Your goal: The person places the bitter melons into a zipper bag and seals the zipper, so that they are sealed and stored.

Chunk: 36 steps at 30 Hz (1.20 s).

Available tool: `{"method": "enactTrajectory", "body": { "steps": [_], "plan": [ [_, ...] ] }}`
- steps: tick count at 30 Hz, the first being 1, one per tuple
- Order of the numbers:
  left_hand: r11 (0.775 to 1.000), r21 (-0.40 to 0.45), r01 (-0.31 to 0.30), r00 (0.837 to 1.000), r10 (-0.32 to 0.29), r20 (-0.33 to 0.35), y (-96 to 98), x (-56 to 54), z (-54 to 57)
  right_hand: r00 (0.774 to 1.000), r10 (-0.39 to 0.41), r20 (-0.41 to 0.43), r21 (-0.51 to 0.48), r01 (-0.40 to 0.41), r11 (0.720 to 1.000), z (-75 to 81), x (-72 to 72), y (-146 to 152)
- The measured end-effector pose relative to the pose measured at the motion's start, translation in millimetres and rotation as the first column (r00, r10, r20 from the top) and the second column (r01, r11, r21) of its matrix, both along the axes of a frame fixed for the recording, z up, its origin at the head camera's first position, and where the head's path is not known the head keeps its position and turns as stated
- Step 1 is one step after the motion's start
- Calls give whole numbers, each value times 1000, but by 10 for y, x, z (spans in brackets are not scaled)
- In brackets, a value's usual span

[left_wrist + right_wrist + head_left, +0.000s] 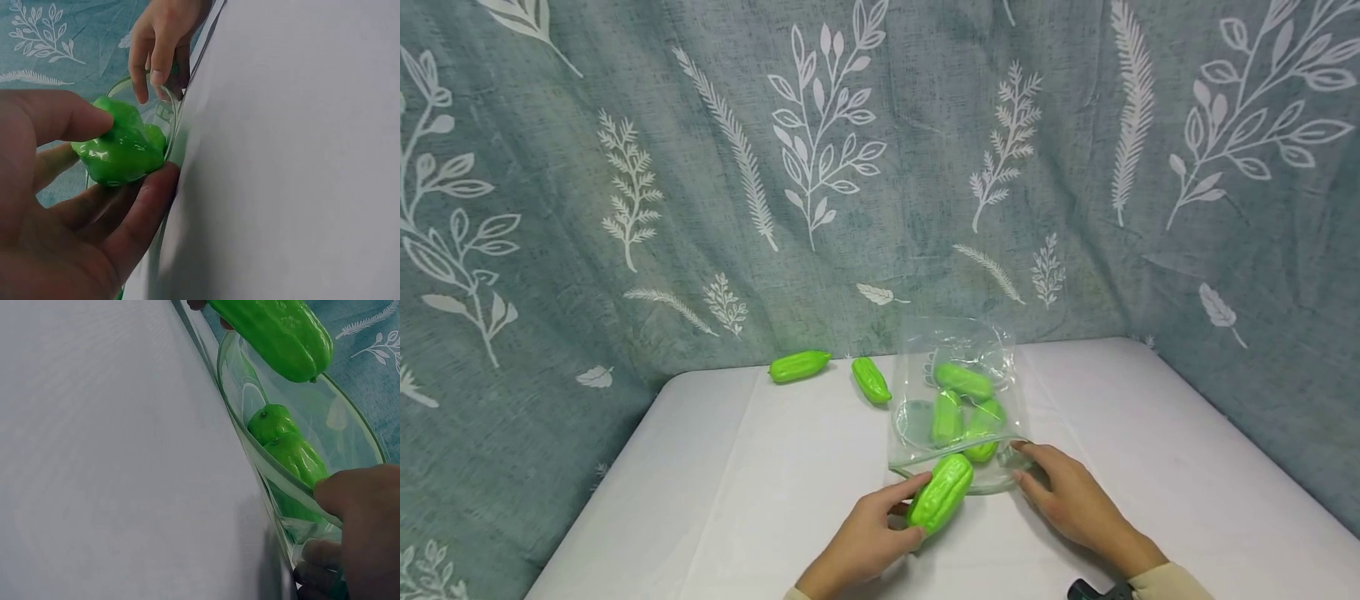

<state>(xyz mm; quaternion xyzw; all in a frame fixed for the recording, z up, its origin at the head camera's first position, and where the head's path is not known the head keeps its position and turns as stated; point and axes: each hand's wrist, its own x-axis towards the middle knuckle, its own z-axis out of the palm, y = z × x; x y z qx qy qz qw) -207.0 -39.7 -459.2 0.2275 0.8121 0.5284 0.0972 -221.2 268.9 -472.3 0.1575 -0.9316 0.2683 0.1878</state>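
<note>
My left hand (880, 527) grips a bright green, ridged bitter melon (942, 495), thumb on one side and fingers on the other. It is held at the mouth of a clear zip-top plastic bag (917, 333) lying on the table. On the right side of that mouth, my right hand (1071, 493) holds the bag's edge, keeping the opening spread apart. Several green melons (964, 382) lie inside the bag. From the right wrist, the held melon (281, 337) hangs over the rim, and two melon ends (294, 453) show inside.
Two more green melons lie left of the bag, one (799, 367) near the table's back edge and another (871, 381) closer to the bag. A white cloth covers the table (760, 483). Behind it hangs a grey-green curtain (700, 208) with white leaf prints.
</note>
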Motion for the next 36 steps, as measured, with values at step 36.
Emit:
{"method": "enactTrajectory", "body": {
  "steps": [36],
  "plan": [
    [969, -201, -140, 966, 89, -245, 398, 26, 46, 1000, -12, 24, -2, 12, 1000, -18, -19, -15]
  ]
}}
